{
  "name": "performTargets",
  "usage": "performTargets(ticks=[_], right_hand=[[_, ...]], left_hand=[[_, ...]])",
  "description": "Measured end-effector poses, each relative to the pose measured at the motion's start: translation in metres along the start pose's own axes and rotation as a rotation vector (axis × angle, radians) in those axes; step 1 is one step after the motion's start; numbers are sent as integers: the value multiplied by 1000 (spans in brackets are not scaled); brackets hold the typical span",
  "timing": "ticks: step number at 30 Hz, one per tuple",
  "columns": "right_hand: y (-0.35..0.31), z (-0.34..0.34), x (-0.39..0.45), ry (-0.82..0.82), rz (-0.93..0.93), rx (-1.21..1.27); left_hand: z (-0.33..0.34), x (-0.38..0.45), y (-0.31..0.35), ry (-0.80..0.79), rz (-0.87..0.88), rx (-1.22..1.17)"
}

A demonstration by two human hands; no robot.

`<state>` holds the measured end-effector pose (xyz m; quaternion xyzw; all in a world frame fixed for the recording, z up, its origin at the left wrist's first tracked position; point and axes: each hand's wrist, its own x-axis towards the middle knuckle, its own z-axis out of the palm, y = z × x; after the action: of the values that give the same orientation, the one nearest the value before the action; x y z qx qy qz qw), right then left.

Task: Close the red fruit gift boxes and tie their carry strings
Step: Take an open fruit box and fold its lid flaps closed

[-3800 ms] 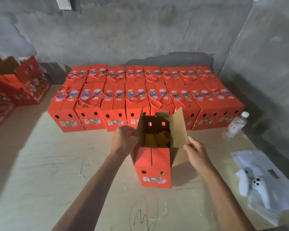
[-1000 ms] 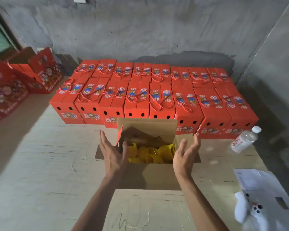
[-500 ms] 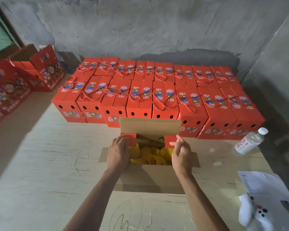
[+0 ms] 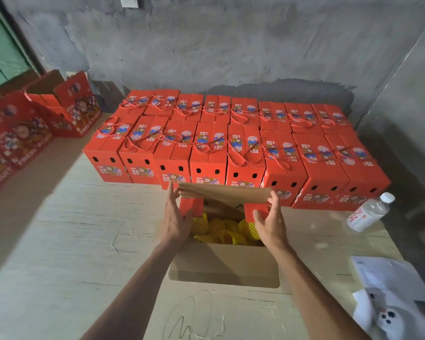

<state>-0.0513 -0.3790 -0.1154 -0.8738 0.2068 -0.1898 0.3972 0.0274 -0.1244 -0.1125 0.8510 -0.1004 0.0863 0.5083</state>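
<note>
The open gift box [image 4: 221, 263] stands on the table right before me, its brown near flap folded out toward me. Yellow net-wrapped fruit [image 4: 231, 231] fills the inside. Two red side tabs [image 4: 190, 208] are folded inward over the fruit. My left hand [image 4: 176, 217] touches the left end of the upright brown far flap [image 4: 223, 192] with straight fingers, thumb by the left tab. My right hand [image 4: 270, 222] touches the flap's right end, thumb on the right tab. No carry string shows on this box.
Two rows of several closed red boxes [image 4: 231, 143] with tied red strings stand just behind. A water bottle [image 4: 368, 212] lies at right. Papers and a white device [image 4: 390, 303] sit at lower right. Larger red boxes [image 4: 17, 133] are stacked at left.
The box went from standing upright to lying with its opening up. My hands folded the red side tabs in, then moved up to the far flap's ends.
</note>
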Motion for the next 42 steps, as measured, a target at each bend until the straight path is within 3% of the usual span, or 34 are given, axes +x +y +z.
performTargets(ticks=[4, 14, 21, 26, 32, 34, 37, 39, 42], right_hand=[[2, -9, -7, -21, 0, 138], [12, -19, -23, -139, -176, -74], [16, -19, -15, -168, -206, -130], [7, -20, -3, -168, -266, -357], [6, -25, 1, -180, -344, -574], [1, -30, 7, -223, -319, -634], [-9, -47, 22, -260, -141, -672], [-14, -58, 31, -199, -101, -675], [-23, -64, 34, -49, -96, -395]], left_hand=[[-7, -7, 3, 19, -6, 98], [-10, -14, -6, -185, 130, 235], [-6, 11, 5, -367, 20, 504], [0, 16, 10, -407, 104, 766], [2, 10, 10, -407, 122, 821], [1, 11, 10, -409, 117, 826], [2, 12, 9, -409, 120, 843], [3, 10, 8, -408, 115, 846], [3, 9, 7, -400, 108, 835]])
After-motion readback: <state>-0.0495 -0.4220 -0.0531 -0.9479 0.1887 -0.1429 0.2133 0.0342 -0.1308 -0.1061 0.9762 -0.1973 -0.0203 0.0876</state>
